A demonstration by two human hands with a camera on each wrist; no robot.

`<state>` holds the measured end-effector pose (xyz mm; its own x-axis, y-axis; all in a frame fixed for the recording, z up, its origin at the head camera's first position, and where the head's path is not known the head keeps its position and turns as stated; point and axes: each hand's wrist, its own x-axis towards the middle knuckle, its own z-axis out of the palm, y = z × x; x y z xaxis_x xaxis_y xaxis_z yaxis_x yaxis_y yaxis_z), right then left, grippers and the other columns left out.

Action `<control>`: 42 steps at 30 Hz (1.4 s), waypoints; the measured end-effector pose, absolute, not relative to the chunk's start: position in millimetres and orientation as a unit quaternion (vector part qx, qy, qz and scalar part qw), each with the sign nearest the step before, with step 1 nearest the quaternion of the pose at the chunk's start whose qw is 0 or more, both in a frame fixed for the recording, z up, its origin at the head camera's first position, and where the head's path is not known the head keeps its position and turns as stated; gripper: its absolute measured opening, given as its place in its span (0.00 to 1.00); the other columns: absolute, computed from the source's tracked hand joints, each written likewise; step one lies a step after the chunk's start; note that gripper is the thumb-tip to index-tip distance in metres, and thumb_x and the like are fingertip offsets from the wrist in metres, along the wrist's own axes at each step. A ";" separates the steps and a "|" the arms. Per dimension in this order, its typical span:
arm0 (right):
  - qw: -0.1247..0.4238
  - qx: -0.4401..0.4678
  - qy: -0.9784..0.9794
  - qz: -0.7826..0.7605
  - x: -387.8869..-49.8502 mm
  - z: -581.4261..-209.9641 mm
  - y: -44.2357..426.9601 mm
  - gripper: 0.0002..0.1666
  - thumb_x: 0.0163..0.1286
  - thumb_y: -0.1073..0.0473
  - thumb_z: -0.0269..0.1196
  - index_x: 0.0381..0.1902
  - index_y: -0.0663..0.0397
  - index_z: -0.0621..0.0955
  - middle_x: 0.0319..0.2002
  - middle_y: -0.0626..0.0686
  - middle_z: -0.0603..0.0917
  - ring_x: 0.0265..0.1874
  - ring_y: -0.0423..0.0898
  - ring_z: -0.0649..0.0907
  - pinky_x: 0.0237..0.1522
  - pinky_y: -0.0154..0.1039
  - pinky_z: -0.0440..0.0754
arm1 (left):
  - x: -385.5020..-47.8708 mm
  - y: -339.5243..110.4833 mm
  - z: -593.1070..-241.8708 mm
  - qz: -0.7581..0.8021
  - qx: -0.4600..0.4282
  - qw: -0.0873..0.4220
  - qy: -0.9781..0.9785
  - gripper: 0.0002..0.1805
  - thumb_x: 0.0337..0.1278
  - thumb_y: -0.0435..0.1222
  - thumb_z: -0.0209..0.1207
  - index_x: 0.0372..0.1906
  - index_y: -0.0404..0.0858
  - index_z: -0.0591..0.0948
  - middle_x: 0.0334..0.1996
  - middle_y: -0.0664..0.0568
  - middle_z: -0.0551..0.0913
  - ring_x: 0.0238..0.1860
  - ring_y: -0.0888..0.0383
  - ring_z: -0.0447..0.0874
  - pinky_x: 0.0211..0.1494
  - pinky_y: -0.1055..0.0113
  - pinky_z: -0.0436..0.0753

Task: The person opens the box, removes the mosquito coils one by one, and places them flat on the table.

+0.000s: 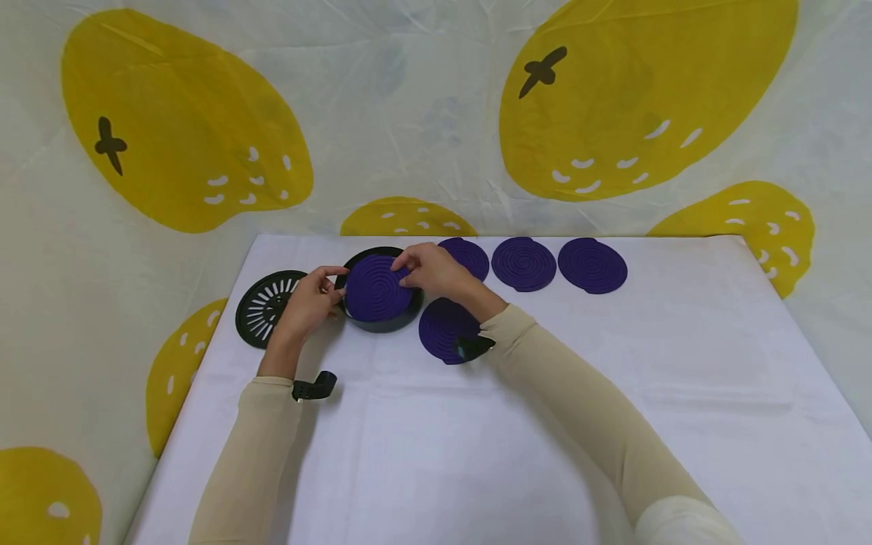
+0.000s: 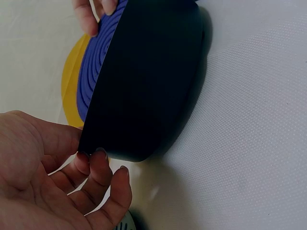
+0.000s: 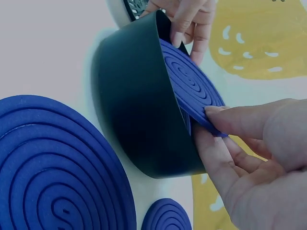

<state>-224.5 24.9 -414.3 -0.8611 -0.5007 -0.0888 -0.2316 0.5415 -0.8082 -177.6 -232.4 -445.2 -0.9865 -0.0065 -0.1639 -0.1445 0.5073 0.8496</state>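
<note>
My right hand [image 1: 439,271] pinches a purple-blue mosquito coil [image 1: 377,289] by its edge, thumb on top and fingers beneath. The coil lies tilted across the mouth of a round black tin [image 1: 383,327], partly inside the rim. Below it, in the right wrist view, another strip of blue shows inside the tin [image 3: 136,105]; how much lies there is hidden. My left hand [image 1: 308,309] grips the tin's left rim between thumb and fingers, as the left wrist view [image 2: 62,167] of that hand shows.
A black slotted lid [image 1: 255,318] lies left of the tin, partly behind my left hand. Three coils lie along the back edge, one at the far right [image 1: 593,266], one in the middle [image 1: 524,264]. Another coil [image 1: 443,329] is under my right wrist. A patterned cloth hangs behind.
</note>
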 end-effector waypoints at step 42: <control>0.163 -0.150 0.780 -0.585 -195.4 -415.3 96.2 0.15 0.68 0.64 0.68 0.52 0.55 0.85 0.42 0.56 0.80 0.40 0.49 0.82 0.48 0.43 0.86 | -176.8 -232.8 -444.5 0.495 -0.036 0.071 0.865 0.23 0.71 0.28 0.56 0.68 0.41 0.75 0.37 0.48 0.66 0.35 0.54 0.71 0.36 0.56 0.83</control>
<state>-195.4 96.2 -415.3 -0.9019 -0.4248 -0.0779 -0.0438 0.2694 -0.9620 -176.8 -232.8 -444.5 -0.9875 0.0085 -0.1576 -0.1316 0.5069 0.8519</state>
